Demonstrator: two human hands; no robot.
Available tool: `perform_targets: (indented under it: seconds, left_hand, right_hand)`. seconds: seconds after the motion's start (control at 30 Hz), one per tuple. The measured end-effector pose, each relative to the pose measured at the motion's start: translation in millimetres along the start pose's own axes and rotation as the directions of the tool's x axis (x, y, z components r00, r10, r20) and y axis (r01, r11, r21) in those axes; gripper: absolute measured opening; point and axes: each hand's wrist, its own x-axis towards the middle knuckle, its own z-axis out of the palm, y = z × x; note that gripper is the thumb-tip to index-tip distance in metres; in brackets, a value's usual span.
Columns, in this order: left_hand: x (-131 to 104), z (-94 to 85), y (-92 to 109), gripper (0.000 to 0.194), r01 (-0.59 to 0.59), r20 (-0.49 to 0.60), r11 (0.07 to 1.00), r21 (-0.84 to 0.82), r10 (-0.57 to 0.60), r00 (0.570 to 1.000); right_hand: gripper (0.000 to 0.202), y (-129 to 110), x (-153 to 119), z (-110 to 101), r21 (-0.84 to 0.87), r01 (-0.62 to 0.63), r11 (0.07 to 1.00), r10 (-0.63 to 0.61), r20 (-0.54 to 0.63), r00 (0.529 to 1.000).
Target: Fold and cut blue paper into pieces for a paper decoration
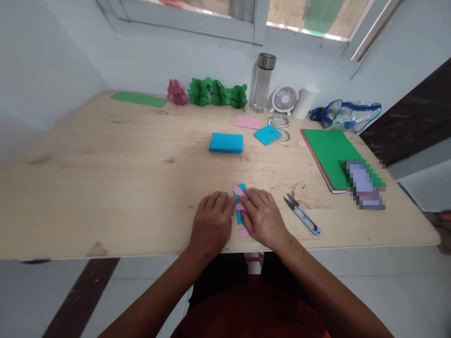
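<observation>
A small blue paper strip (241, 219) lies near the table's front edge, with a curvy-edged pink paper piece (238, 189) on top of it. My left hand (212, 220) is closed at the strip's left side, its fingertips and thumb pressed against the paper. From the right, my right hand (264, 218) bears down with bent, closed fingers on the pink piece. Those fingers hide part of both papers. Just below the strip is a pink paper scrap (243, 233). Thread snips (302, 215) with light blue handles rest right of my right hand, blades apart.
Beyond my hands lie a folded blue paper stack (226, 143), a blue card (268, 134), pink paper (247, 122) and tape rolls (280, 121). A glass bottle (263, 84) and small fan (285, 99) stand by the wall. Green sheets (333, 152) carry a blurred phone (364, 183).
</observation>
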Motion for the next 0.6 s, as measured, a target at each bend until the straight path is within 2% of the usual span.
perform_targets:
  seconds: [0.6]
  left_hand:
    - [-0.9, 1.5, 1.4, 0.033, 0.009, -0.01, 1.0, -0.01, -0.009, 1.0]
  right_hand:
    - [0.036, -0.6, -0.6, 0.8, -0.026, 0.001, 1.0, -0.001, -0.002, 1.0]
